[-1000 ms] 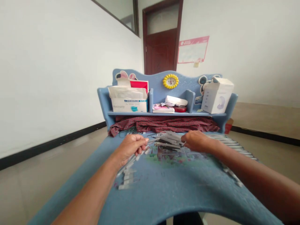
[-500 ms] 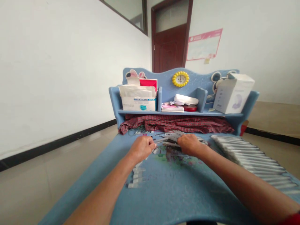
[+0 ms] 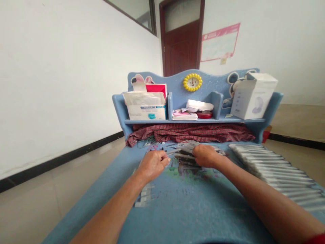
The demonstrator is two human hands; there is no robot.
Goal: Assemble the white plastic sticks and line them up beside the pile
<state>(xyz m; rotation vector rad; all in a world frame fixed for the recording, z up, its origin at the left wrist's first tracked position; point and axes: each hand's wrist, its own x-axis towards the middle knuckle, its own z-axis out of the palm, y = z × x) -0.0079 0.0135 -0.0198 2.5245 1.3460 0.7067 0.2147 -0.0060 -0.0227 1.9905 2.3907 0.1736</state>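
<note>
Grey strip [image 3: 174,151] pinched in the curled left hand [image 3: 153,163]; right hand [image 3: 206,156], palm-down, seemingly grips the pile [image 3: 187,147].

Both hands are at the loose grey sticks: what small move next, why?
Probably the right hand slides one piece off the loose pile towards the left hand, which is closed on a stick; the pile lies jumbled between them.

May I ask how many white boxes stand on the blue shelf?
2. One white box sits in the left compartment of the shelf; the other stands at its right end. Others may be hidden.
</note>
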